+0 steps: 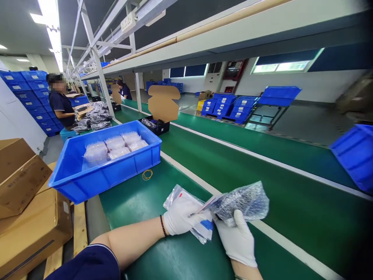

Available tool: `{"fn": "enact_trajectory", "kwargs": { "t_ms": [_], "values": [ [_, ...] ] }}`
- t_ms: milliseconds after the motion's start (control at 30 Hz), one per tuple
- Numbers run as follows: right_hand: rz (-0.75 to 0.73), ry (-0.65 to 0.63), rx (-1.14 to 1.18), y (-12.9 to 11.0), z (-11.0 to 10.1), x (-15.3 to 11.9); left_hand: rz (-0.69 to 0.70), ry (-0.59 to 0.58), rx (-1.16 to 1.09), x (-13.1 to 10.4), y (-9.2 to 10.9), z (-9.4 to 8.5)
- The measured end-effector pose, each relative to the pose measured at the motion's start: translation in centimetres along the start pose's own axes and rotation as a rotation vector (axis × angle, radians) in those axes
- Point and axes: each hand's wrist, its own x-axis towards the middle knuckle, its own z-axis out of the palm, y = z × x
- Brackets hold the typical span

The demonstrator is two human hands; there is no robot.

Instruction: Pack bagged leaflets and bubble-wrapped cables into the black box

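My left hand, in a white glove, is closed on a thin flat packet whose far end meets the wrapped item. Beneath and beside it lies a stack of clear plastic bags with printed sheets on the green table. My right hand, also gloved in white, grips a dark item in bubble wrap, thumb on the near side. Both hands are close together above the table's near part. What lies between the left fingertips is partly hidden.
A blue bin with clear wrapped packs stands at the left, beside yellow rubber bands. Behind it sits an open black box with a cardboard flap. A green conveyor runs alongside. Cardboard boxes are at lower left; two people stand farther back.
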Motion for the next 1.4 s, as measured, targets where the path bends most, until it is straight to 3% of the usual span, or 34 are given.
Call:
{"fn": "enact_trajectory", "kwargs": {
  "t_ms": [200, 333, 467, 533, 633, 800, 967, 1167, 1267, 1400],
  "values": [
    [0.068, 0.102, 0.053, -0.4, 0.8, -0.8, -0.08, 0.017, -0.072, -0.4, 0.4, 0.1],
    [0.012, 0.051, 0.034, -0.1, 0.1, -0.6, -0.168, 0.028, -0.265, -0.3, 0.9, -0.6],
    [-0.032, 0.06, 0.063, 0.4, 0.1, -0.9, -0.412, 0.029, -0.425, 0.6, 1.6, -1.7],
    [-0.051, 0.057, 0.063, 0.7, 0.2, -1.1, -0.469, 0.0, -0.434, 1.2, 1.5, -2.1],
    [-0.098, 0.029, 0.007, 1.2, -0.1, -1.3, -0.331, -0.077, -0.411, 1.4, 0.7, -2.4],
    [-0.148, 0.018, -0.048, 1.8, -1.1, -1.3, -0.156, -0.091, -0.197, -0.1, -1.3, -2.3],
    [-0.067, 0.079, -0.042, 2.0, -1.0, -1.4, 0.038, -0.115, -0.087, -1.1, -2.2, -2.6],
    [-0.239, 0.223, -0.186, 3.2, -1.1, -1.8, 0.113, -0.103, -0.059, -2.1, -1.9, -2.4],
    [-0.255, 0.195, -0.29, 3.4, -1.4, -1.6, 0.088, -0.111, -0.067, -2.4, -1.9, -2.4],
    [-0.234, 0.102, -0.229, 3.4, -1.7, -1.2, -0.019, -0.146, -0.084, -2.2, -1.7, -2.6]
  ]
}}
